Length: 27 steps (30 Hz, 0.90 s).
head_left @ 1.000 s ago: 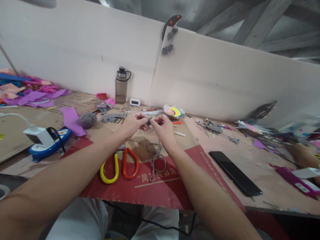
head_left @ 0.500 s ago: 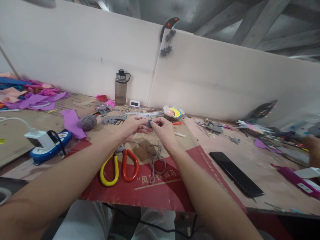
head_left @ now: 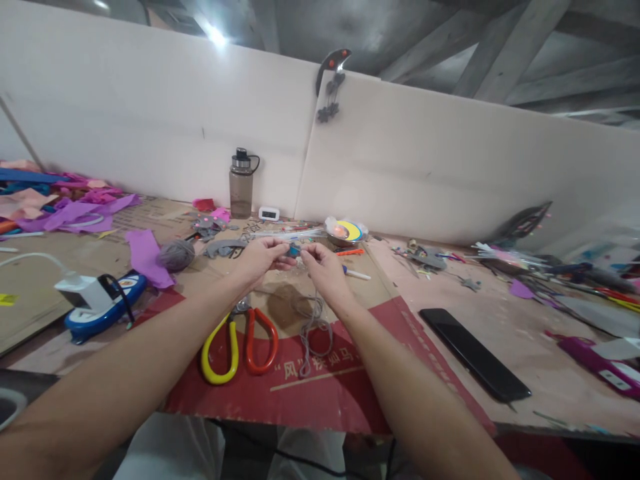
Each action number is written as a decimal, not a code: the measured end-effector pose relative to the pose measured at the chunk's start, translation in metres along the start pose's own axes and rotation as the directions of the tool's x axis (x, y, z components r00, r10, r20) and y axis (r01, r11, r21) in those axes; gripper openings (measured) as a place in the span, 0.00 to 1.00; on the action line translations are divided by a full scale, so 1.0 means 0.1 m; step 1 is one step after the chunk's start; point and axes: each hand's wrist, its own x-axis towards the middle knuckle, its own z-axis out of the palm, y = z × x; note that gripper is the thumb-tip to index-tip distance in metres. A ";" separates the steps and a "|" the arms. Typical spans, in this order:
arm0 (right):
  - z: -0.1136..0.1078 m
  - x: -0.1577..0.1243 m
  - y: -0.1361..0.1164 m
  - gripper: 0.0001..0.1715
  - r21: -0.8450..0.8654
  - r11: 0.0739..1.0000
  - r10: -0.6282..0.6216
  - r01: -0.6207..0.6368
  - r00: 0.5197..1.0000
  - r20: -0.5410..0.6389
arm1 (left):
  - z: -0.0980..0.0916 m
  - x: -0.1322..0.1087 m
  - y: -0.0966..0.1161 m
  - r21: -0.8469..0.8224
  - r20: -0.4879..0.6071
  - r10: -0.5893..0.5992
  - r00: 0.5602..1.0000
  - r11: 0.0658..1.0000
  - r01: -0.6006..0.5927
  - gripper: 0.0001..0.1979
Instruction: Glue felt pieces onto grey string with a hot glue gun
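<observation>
Close together over the cardboard, my left hand and my right hand pinch a small grey-blue piece between their fingertips. Its exact kind is too small to make out. Grey yarn trails below my right hand and lies in loose loops on the cardboard. Beneath my left wrist rest scissors with one yellow and one red handle; their blades are mostly hidden. A ball of grey yarn sits to the left, beside a purple felt strip.
A water bottle and small white digital clock stand by the white partition. Right of my arm lies a black phone. A blue power strip is at left, a magenta one at right. Felt scraps pile up far left.
The view has tilted slightly upward. The piece between my fingertips now shows blue where it looked dark grey. Another person's hand at the right edge has gone from view.
</observation>
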 end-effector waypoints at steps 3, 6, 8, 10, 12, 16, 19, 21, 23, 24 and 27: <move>-0.01 0.01 0.00 0.13 -0.042 0.999 -0.001 0.002 1.000 0.022 | -0.06 0.02 0.02 -0.006 -0.082 0.007 0.997 1.000 -0.007 0.05; -0.02 0.02 -0.01 0.14 -0.028 1.000 0.010 -0.008 0.998 0.069 | -0.14 0.07 0.05 -0.070 -0.181 -0.013 0.983 0.998 0.000 0.05; -0.01 0.01 -0.02 0.14 0.010 0.997 0.070 -0.071 0.993 0.094 | -0.21 0.12 0.09 -0.144 -0.229 -0.025 0.973 0.990 -0.008 0.05; 0.00 0.00 -0.04 0.14 0.091 0.980 0.162 -0.175 0.978 0.131 | -0.26 0.16 0.15 -0.236 -0.273 -0.040 0.961 0.971 -0.027 0.03; 0.00 -0.02 -0.07 0.14 0.219 0.932 0.250 -0.289 0.949 0.190 | -0.33 0.20 0.24 -0.354 -0.313 -0.065 0.948 0.934 -0.053 0.03; -0.03 -0.03 -0.16 0.17 0.417 0.806 0.311 -0.420 0.900 0.305 | -0.51 0.27 0.48 -0.537 -0.407 -0.043 0.912 0.819 -0.201 0.06; -0.11 -0.02 -0.25 0.19 0.469 0.768 0.285 -0.436 0.889 0.358 | -0.71 0.32 0.60 -0.570 -0.503 -0.004 0.864 0.754 -0.328 0.06; -0.19 -0.01 -0.30 0.18 0.482 0.764 0.246 -0.430 0.884 0.398 | -0.84 0.35 0.64 -0.566 -0.559 -0.002 0.829 0.731 -0.380 0.06; -0.30 0.01 -0.36 0.17 0.486 0.779 0.184 -0.397 0.884 0.429 | -0.94 0.38 0.63 -0.538 -0.620 0.011 0.785 0.722 -0.435 0.07; -0.36 0.02 -0.39 0.16 0.491 0.788 0.148 -0.371 0.889 0.433 | -0.99 0.39 0.62 -0.514 -0.643 0.017 0.766 0.731 -0.448 0.07; -0.55 0.04 -0.49 0.16 0.532 0.805 0.063 -0.264 0.929 0.365 | -1.07 0.42 0.56 -0.464 -0.684 0.024 0.729 0.757 -0.460 0.08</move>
